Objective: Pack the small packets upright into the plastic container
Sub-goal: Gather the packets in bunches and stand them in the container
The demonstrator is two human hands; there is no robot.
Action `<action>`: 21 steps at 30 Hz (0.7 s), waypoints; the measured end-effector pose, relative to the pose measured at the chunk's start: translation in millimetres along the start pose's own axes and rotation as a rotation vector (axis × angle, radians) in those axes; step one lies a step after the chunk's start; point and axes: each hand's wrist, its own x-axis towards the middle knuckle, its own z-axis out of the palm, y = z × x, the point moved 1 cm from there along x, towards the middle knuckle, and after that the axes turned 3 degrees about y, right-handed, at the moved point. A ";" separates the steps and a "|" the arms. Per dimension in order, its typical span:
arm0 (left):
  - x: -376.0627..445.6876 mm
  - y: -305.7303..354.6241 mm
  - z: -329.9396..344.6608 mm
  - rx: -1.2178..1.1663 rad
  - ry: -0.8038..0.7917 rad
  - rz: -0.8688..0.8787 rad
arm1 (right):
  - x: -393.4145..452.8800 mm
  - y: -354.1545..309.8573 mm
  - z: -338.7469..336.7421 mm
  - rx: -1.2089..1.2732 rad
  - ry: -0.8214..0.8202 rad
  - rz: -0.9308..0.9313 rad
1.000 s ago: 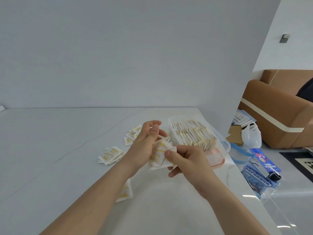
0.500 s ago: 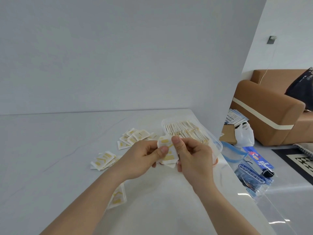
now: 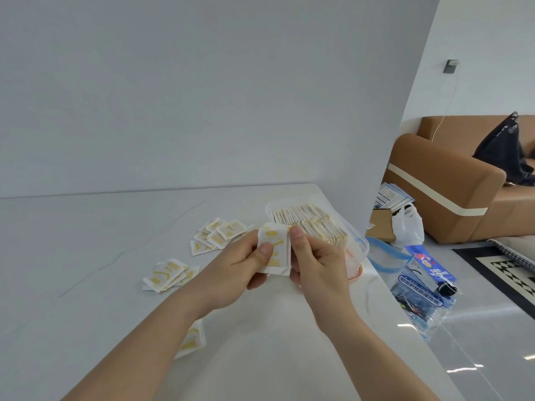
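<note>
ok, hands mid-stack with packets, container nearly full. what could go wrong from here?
1. Both hands, left hand and right hand, pinch a small stack of packets by its edges; it could fan out or slip.
2. The plastic container already holds a dense upright row; pushing more in may tip or bend packets.
3. The container sits near the table edge; a shove could nudge it off.

Both hands hold a little stack of white and yellow packets (image 3: pixel 275 250) up over the white table (image 3: pixel 86 256), the left hand (image 3: pixel 240 267) with its thumb on the front and the right hand (image 3: pixel 315 261) pinching the right edge. Just behind them sits a clear plastic container (image 3: pixel 359 244) with a row of packets standing up inside. More loose packets (image 3: pixel 220 233) lie flat on the table to the left, and a brown sofa (image 3: pixel 451 183) stands off to the right.
</note>
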 end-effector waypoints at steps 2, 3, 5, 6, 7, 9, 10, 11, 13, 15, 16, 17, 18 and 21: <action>0.6 -1.6 2.0 0.014 0.014 -0.009 | 1.4 3.4 -1.7 -0.071 0.041 -0.016; 1.0 -2.7 3.4 0.016 0.036 -0.008 | 1.8 5.2 -2.1 -0.129 0.050 -0.069; 1.9 -4.9 6.0 0.033 0.108 0.014 | 0.3 5.9 -1.0 -0.268 0.038 -0.220; 2.1 -6.1 6.3 0.072 0.139 0.037 | -0.6 5.4 -0.1 -0.326 0.023 -0.272; 2.3 -7.6 5.6 0.129 0.161 0.057 | -1.7 3.7 0.7 -0.369 0.010 -0.302; 3.8 -8.3 4.0 0.235 0.164 0.109 | 0.4 -2.5 -3.9 -0.437 0.023 -0.314; 4.9 -6.9 3.0 0.270 0.159 0.132 | 4.5 -6.0 -10.2 -0.486 0.067 -0.327; 8.3 -4.6 3.9 0.295 0.169 0.153 | 9.8 -10.7 -20.6 -0.551 0.139 -0.357; 23.6 0.4 4.4 0.409 0.221 0.231 | 25.0 -16.4 -46.9 -0.674 0.321 -0.414; 50.2 2.7 12.4 0.590 0.199 0.318 | 39.3 -14.3 -73.3 -0.841 0.455 -0.402; 66.0 4.1 20.9 0.674 0.141 0.334 | 45.1 -9.7 -84.6 -0.919 0.495 -0.375; 81.5 4.7 30.1 0.743 0.068 0.332 | 50.1 -2.6 -94.0 -0.965 0.515 -0.347; 95.7 5.9 39.7 0.796 -0.010 0.327 | 54.7 5.6 -101.5 -0.978 0.531 -0.315; 126.8 8.6 63.5 0.882 -0.190 0.300 | 65.1 25.9 -114.9 -0.877 0.560 -0.256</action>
